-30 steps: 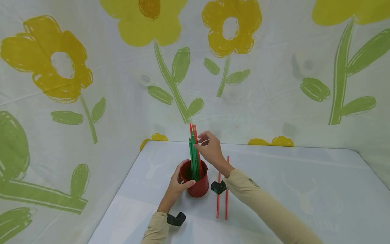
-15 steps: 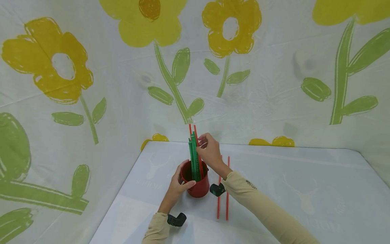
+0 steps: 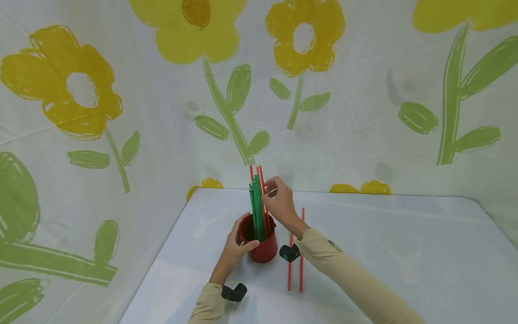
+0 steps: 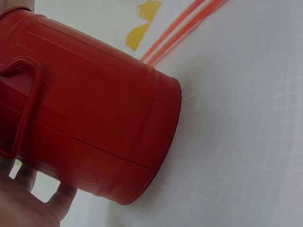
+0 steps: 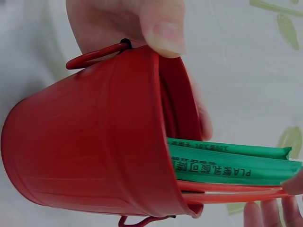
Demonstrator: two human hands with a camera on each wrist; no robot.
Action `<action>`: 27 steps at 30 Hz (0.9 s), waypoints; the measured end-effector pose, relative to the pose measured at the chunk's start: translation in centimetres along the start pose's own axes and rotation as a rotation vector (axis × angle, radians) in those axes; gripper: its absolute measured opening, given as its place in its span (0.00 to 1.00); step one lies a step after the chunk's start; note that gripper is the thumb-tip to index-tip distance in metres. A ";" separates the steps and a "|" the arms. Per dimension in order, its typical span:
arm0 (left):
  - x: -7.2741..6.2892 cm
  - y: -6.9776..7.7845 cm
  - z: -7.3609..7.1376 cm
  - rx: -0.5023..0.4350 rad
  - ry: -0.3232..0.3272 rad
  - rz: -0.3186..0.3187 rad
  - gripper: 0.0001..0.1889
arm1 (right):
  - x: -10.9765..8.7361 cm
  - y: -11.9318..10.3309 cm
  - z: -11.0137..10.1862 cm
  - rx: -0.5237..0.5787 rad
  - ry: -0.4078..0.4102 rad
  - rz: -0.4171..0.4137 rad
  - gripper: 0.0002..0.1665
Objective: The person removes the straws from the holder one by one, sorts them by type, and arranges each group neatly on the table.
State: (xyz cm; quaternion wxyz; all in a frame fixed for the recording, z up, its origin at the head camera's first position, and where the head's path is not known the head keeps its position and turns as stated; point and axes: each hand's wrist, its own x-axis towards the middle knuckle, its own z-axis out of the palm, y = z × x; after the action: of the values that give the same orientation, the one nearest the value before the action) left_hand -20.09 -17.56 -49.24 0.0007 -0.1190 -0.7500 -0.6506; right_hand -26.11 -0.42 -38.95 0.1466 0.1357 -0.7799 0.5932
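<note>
A red metal bucket [image 3: 264, 253] with side handles stands on the table. My left hand [image 3: 234, 253] grips its left side, thumb over the rim, as the right wrist view shows with the thumb [image 5: 165, 35]. Several green printed wrapped straws [image 5: 222, 165] stand in the bucket and lean out over its rim. Beside them are a few thin red straws [image 5: 232, 196], taller than the green ones in the head view. My right hand [image 3: 279, 200] pinches a red straw near its upper part, the thumb and fingertips closing at the straws in the right wrist view.
Two red straws [image 3: 301, 270] lie side by side on the white table [image 3: 364, 252], just right of the bucket and partly under the right forearm. Black wrist cameras [image 3: 289, 253] sit on both wrists. A flower-printed cloth wall [image 3: 356, 148] rises behind the table.
The red straw tops in the bucket have spread slightly apart. My right hand has shifted a little rightward while staying at the straws. The left hand and bucket stay put.
</note>
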 end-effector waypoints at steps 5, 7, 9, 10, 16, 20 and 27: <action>-0.1 0.0 0.0 -0.001 -0.001 -0.001 0.39 | 0.1 -0.4 -0.3 0.002 0.018 -0.020 0.14; 0.0 0.1 0.0 0.002 0.001 0.001 0.39 | 0.1 -0.6 -0.3 0.000 0.021 -0.022 0.14; 0.0 0.1 0.0 0.001 0.004 0.001 0.39 | 0.1 -0.7 -0.4 0.000 0.022 -0.027 0.14; 0.0 0.1 0.0 0.000 0.007 -0.002 0.38 | 0.1 -0.7 -0.4 0.001 0.022 -0.030 0.14; 0.1 0.0 0.0 -0.007 -0.001 -0.001 0.38 | 0.2 -1.2 -0.7 0.006 0.031 -0.043 0.14; 0.1 0.1 -0.1 -0.006 -0.002 0.009 0.39 | 0.2 -1.5 -0.9 0.005 0.038 -0.044 0.14; 0.1 0.0 0.0 -0.007 0.008 -0.007 0.38 | 0.2 -1.9 -1.6 0.019 0.055 -0.067 0.14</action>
State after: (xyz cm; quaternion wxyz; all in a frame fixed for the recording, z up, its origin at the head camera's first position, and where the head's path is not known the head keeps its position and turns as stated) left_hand -20.18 -17.57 -49.24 0.0009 -0.1139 -0.7482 -0.6537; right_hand -25.45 0.63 -36.78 0.1863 0.1469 -0.7649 0.5989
